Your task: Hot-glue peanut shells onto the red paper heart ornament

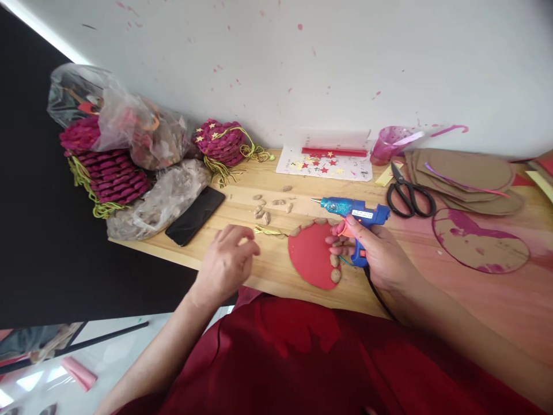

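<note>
My right hand [380, 251] is wrapped round the handle of a blue hot glue gun [345, 208], its nozzle pointing left. Below the gun lies a red rounded piece [310, 253] with tan, bumpy bits like peanut shells [335, 276] along its upper and right edges; my right fingers cover part of that edge. My left hand [228, 256] hovers over the table's front edge, fingers loosely bent and apart, with nothing visible in them. Just right of it is a small yellow bundle of strands [266, 230]. Several loose tan bits [261, 214] lie farther back.
A black phone [195, 216], plastic bags [159, 196] and magenta woven pieces [116, 176] crowd the left. At the back are a sheet with stars [324, 166] and a pink cup [383, 147]. Black-handled scissors [408, 196] and cardboard pieces [466, 170] lie right.
</note>
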Tool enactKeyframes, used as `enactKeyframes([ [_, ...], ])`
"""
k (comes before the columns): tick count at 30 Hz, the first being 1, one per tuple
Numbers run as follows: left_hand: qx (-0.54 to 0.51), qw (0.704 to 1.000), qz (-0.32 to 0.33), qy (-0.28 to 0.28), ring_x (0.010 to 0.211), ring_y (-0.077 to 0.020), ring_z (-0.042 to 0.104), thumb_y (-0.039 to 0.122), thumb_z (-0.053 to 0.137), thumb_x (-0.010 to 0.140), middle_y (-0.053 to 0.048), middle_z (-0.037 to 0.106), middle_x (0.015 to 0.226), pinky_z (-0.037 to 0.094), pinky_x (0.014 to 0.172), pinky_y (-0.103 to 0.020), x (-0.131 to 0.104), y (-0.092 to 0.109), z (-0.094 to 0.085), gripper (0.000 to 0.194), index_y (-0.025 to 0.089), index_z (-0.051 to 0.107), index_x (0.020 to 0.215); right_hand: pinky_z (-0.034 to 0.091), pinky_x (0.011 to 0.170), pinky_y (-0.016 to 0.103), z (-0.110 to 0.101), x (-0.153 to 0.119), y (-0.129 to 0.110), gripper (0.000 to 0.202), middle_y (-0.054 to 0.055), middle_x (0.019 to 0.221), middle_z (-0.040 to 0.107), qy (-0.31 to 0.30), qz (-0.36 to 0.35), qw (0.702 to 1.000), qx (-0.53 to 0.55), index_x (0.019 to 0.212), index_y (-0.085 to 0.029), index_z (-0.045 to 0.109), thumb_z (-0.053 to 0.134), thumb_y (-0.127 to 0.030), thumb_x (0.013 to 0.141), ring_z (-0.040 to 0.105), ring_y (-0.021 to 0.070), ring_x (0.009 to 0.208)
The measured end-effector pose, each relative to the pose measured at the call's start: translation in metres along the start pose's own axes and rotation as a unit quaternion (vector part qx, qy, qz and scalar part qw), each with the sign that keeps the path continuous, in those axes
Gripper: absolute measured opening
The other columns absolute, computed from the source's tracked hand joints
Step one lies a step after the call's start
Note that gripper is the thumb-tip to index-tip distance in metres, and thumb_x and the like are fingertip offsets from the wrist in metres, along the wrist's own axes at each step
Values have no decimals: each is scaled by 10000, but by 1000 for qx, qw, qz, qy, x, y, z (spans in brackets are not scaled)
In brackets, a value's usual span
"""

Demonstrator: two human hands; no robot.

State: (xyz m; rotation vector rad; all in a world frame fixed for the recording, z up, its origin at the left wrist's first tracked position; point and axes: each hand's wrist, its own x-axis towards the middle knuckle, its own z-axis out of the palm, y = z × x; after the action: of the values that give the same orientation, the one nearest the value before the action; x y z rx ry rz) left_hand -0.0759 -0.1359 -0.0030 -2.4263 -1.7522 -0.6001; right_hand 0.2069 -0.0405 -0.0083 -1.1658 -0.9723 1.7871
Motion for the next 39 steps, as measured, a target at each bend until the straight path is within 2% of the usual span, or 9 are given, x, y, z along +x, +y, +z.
enactKeyframes([
  [3, 72, 993, -92, -22, 957, -276, 636, 21, 524, 858, -87, 709, 1011, 523, 857, -435, -8, -21, -20, 262, 194, 690, 751, 613, 563, 226, 1, -1, 0, 514, 61, 800, 729, 1, -6, 1000, 1, 784, -181, 743, 882, -658, 653, 731, 172, 705],
  [6, 48, 985, -155, -64, 928, -262, 660, 165, 604, 909, -67, 725, 1011, 522, 832, -396, -14, -36, -34, 132, 203, 714, 970, 624, 571, 234, 2, -1, -1, 549, 62, 814, 728, 9, -4, 1000, 1, 786, -180, 749, 880, -688, 624, 727, 172, 703],
  [8, 17, 979, -189, -69, 887, -240, 676, 276, 665, 907, -40, 735, 955, 515, 788, -355, -15, -38, -39, 82, 218, 715, 938, 629, 572, 237, 3, -2, -2, 544, 58, 820, 728, 17, -1, 1000, 3, 776, -183, 751, 894, -679, 606, 723, 166, 686],
  [15, -9, 939, -333, 82, 692, -157, 669, 342, 690, 861, 11, 752, 843, 468, 641, -279, -11, -38, -53, 150, 228, 672, 765, 621, 538, 240, 5, -2, -5, 556, 64, 789, 740, 37, 9, 999, 0, 733, -175, 743, 936, -657, 532, 712, 163, 614],
  [20, -62, 908, -403, 99, 679, -166, 683, 403, 745, 803, 25, 728, 760, 487, 644, -277, -12, -45, -54, 198, 233, 660, 859, 626, 555, 245, 3, -2, -4, 552, 80, 777, 759, 37, 7, 999, -8, 764, -170, 750, 918, -660, 572, 733, 183, 640],
  [26, -71, 932, -351, 59, 631, -143, 640, 355, 697, 877, 38, 714, 761, 469, 639, -268, -9, -39, -39, 302, 246, 677, 1158, 613, 536, 248, 2, -1, -4, 553, 82, 781, 776, 36, 15, 999, -13, 776, -169, 749, 913, -660, 581, 730, 178, 585],
  [31, -19, 974, -218, 58, 693, -178, 623, 362, 643, 952, -11, 665, 702, 481, 704, -315, 1, -39, -20, 247, 212, 730, 775, 609, 525, 265, 1, -1, -5, 565, 97, 794, 789, 29, 18, 999, -16, 784, -167, 732, 891, -680, 606, 745, 199, 592],
  [35, -22, 987, -132, 88, 987, -238, 654, 189, 581, 962, -84, 737, 1052, 495, 940, -412, 16, -40, -1, 250, 216, 761, 1133, 602, 508, 273, 1, -1, -7, 586, 92, 758, 785, 28, 26, 999, -27, 791, -166, 722, 881, -697, 602, 734, 202, 558],
  [39, -37, 988, -138, 51, 968, -262, 633, 226, 657, 942, -73, 760, 989, 481, 934, -450, 32, -35, 13, 149, 222, 779, 1029, 599, 501, 281, 0, 0, -7, 582, 91, 745, 784, 27, 26, 999, -32, 793, -168, 719, 873, -700, 613, 730, 206, 546],
])
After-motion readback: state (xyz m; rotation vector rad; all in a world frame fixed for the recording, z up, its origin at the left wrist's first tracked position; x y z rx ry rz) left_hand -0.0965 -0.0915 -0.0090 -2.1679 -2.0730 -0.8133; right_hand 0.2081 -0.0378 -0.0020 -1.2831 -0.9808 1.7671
